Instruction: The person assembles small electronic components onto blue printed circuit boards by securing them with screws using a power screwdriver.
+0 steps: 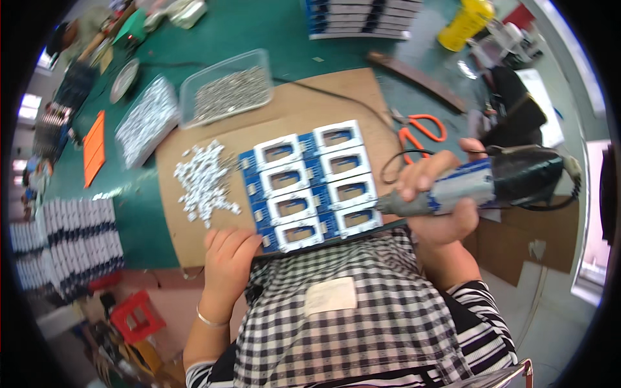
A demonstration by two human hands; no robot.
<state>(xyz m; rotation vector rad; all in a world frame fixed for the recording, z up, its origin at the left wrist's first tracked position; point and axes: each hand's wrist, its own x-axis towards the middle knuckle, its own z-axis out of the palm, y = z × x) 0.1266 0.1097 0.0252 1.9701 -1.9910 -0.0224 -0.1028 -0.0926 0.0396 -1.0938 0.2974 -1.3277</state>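
Note:
My right hand (pixel 440 194) is closed around an electric screwdriver (pixel 462 186) with a grey nose and a taped body. Its tip points left, at the right edge of a blue circuit board panel (pixel 308 169). White rectangular plastic frames (pixel 294 210) sit on this panel in two columns, each with an oblong opening. My left hand (pixel 231 262) rests by the panel's near left corner, fingers extended over the cardboard and touching or almost touching the panel edge. Beyond its fingertips lies a pile of small white plastic pieces (pixel 206 180). Whatever is under the fingers is hidden.
A cardboard sheet (pixel 317 97) covers part of the green table. On it stands a clear tub (pixel 228 89) of small metal parts, beside a tray (pixel 149 123) of white pieces. Orange-handled pliers (pixel 417 132) lie at right. Stacked panels (pixel 81 239) stand left, more (pixel 362 18) at the back.

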